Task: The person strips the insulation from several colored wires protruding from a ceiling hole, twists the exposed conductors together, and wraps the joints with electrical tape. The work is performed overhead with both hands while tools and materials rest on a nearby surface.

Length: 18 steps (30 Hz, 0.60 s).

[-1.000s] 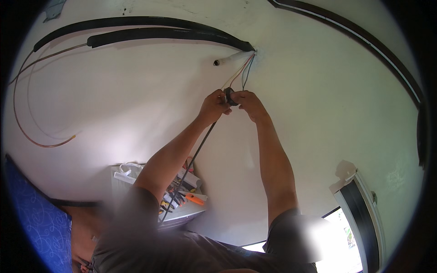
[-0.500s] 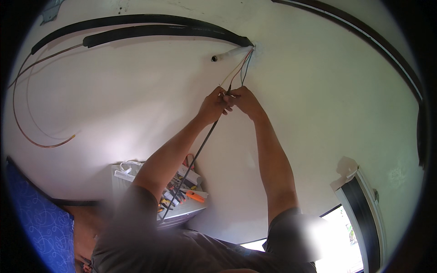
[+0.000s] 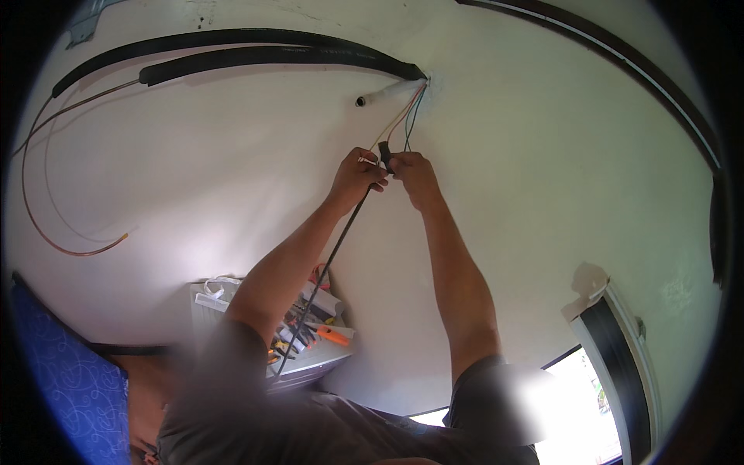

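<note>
Both my hands are raised in front of the wall, close together below a wall hole. My left hand (image 3: 355,182) is closed, fingers pinching the upper end of a black cable (image 3: 332,260) where thin wires meet it. My right hand (image 3: 417,180) pinches a short strip of black tape (image 3: 384,149) that stands up between the hands, beside the wires. A yellowish wire (image 3: 383,132), a red wire (image 3: 400,118) and bluish-green wires (image 3: 411,122) run down from the hole to my fingers. The joints themselves are partly hidden by my fingertips.
Two black foam-insulated pipes (image 3: 256,58) arch left from the hole, ending in bare copper tube (image 3: 85,253). A white pipe stub (image 3: 380,96) juts out below. Tools lie on a grey cabinet (image 3: 205,302). A window (image 3: 577,403) is lower right, blue patterned fabric (image 3: 62,380) lower left.
The black tape, earlier low against the wires, now stands more upright and shows more between my hands. My right hand has shifted slightly left and down.
</note>
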{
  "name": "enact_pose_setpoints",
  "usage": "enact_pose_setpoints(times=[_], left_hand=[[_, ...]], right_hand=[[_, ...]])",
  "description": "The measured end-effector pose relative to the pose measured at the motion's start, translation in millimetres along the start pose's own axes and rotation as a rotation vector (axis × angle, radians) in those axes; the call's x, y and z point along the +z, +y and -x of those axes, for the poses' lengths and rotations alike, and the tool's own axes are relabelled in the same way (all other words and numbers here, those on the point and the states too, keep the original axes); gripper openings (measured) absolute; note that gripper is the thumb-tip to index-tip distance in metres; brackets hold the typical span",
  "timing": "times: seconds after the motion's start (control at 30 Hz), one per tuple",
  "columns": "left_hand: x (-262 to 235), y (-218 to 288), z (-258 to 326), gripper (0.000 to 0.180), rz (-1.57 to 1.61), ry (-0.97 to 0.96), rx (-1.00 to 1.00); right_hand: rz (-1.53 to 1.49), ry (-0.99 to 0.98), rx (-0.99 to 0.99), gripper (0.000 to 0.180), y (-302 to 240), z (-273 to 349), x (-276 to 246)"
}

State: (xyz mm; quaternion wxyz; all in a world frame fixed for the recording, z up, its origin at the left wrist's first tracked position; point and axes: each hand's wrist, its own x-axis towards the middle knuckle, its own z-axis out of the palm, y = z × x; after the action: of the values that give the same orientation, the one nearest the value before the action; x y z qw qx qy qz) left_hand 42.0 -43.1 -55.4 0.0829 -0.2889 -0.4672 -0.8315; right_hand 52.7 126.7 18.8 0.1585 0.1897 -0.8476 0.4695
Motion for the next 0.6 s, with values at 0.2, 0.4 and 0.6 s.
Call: enact_pose_setpoints(times=[0.2,0.4,0.6], left_hand=[[9,-2,4,0.017,-0.031,-0.07,-0.072],[31,-13,12,0.013,-0.514,0.24,0.292],[24,-1,-3,0.011,-0.192,0.15,0.016]], right_hand=[[-0.406,0.307,-0.205,0.031,56,21,34],[-0.626,0.405,-0.255,0.031,52,25,50],[-0.665,0.344,-0.25,0.038,26,47,49]])
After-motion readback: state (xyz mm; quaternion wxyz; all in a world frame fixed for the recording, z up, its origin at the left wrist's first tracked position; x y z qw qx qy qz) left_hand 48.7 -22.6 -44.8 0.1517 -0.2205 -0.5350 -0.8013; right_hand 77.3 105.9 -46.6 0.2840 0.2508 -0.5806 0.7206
